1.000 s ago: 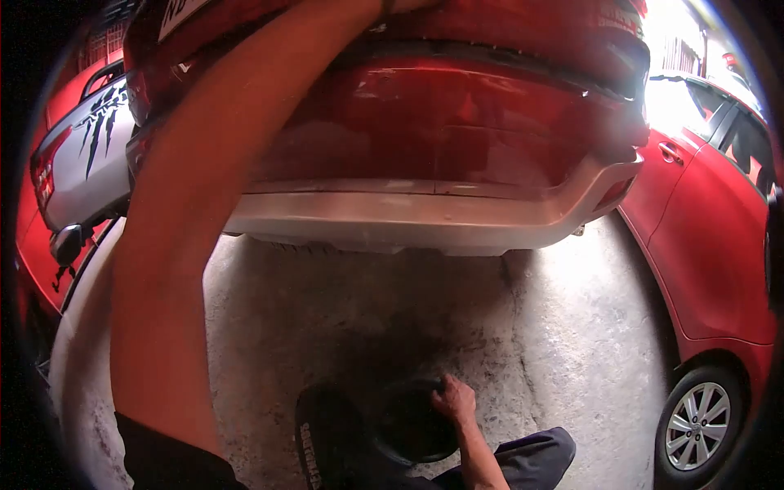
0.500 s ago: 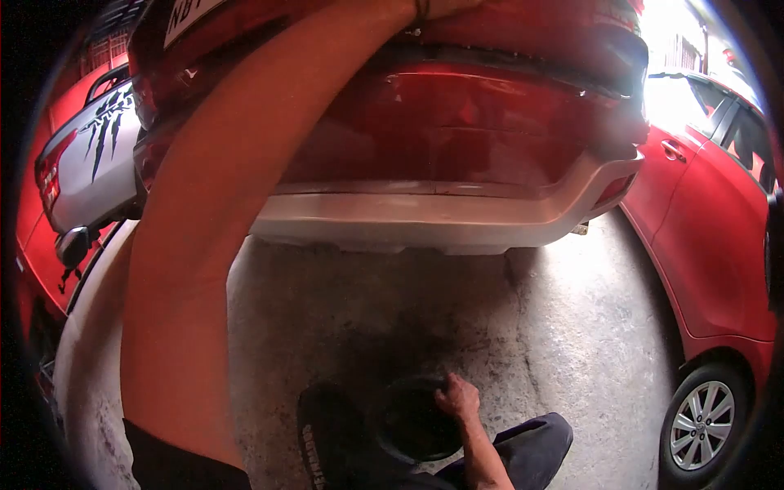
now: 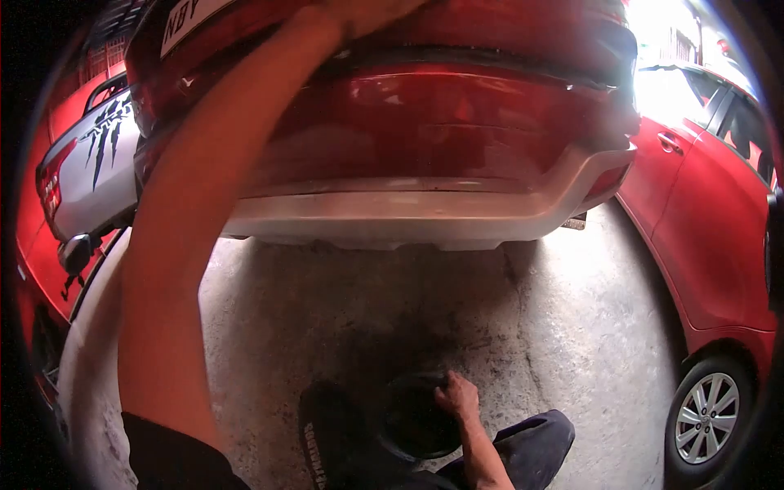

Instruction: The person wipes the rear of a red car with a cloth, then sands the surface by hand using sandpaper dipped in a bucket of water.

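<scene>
My left hand point(image 3: 376, 11) is at the top edge of the view, against the red rear of a car point(image 3: 457, 122); its fingers are blurred and partly cut off, so what they hold, if anything, is hidden. The left arm stretches up from the lower left across the car's back and silver lower bumper point(image 3: 408, 208). Low in the middle, my right hand point(image 3: 459, 394) is closed on the rim of a dark round bucket point(image 3: 420, 420) between my legs.
A red car point(image 3: 694, 212) with a silver wheel point(image 3: 706, 418) stands on the right. On the left is a silver vehicle point(image 3: 98, 163) with black claw-like marks, beside red bodywork. Beneath lies stained concrete floor point(image 3: 572, 327). A licence plate point(image 3: 189, 20) shows at the top left.
My left hand and forearm have moved left along the car. The view has shifted slightly, showing more of the plate. My right hand stays on the bucket rim.
</scene>
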